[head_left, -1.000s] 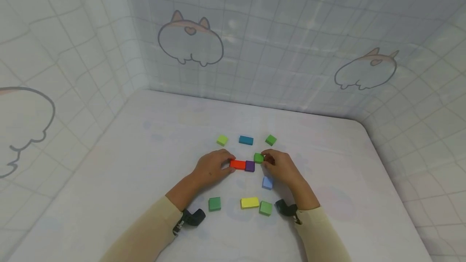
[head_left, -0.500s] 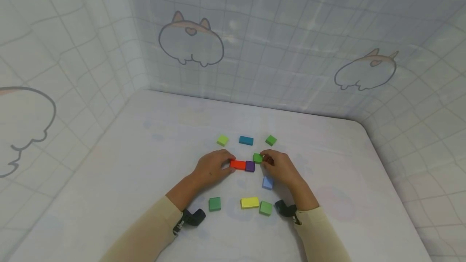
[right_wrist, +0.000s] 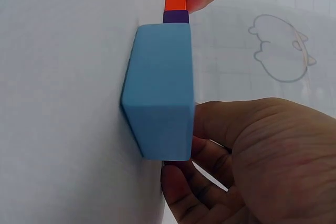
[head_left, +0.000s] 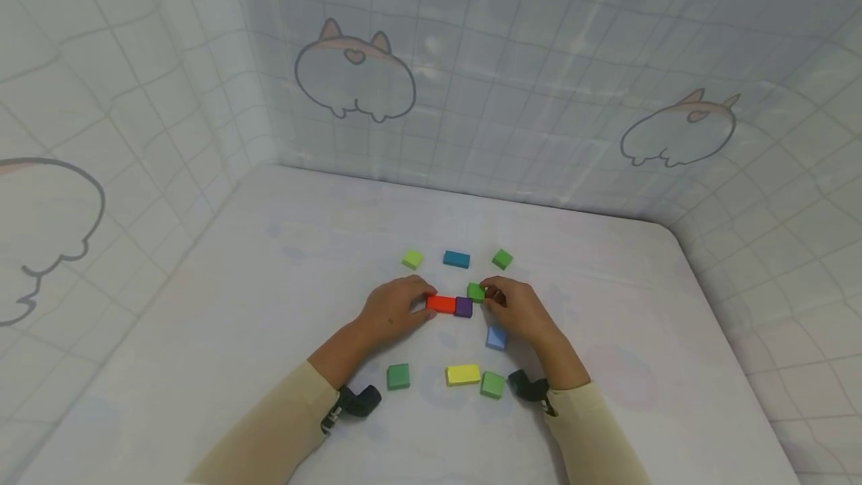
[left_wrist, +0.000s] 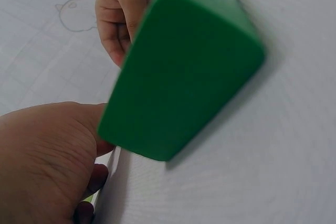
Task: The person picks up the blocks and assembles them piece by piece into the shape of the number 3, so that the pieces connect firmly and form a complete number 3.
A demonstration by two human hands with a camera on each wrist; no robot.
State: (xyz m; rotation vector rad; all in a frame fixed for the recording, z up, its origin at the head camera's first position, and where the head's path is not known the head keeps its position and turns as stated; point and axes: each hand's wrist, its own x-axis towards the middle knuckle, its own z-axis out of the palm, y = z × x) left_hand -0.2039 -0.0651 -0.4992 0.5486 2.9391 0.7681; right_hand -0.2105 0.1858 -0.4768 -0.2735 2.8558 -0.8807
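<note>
My left hand (head_left: 393,313) pinches the left end of a red block (head_left: 441,304) between thumb and index finger. A purple block (head_left: 463,307) sits against the red one's right end, in line with it. My right hand (head_left: 518,309) holds a small green block (head_left: 475,293) by its right side, just behind the purple block. In the right wrist view a light blue block (right_wrist: 160,72) fills the foreground and hides the green block and part of the right fingers (right_wrist: 178,190). A darker green block (left_wrist: 184,72) covers much of the left wrist view.
Beyond the hands lie a lime block (head_left: 413,259), a teal block (head_left: 456,259) and another green block (head_left: 502,259). Nearer the body are a yellow block (head_left: 462,375) and a light green block (head_left: 492,385). Patterned cloth walls (head_left: 512,96) surround the white table (head_left: 323,230).
The small green block has shifted slightly left toward the purple block with my right fingers. My left hand and the red block have stayed in place.
</note>
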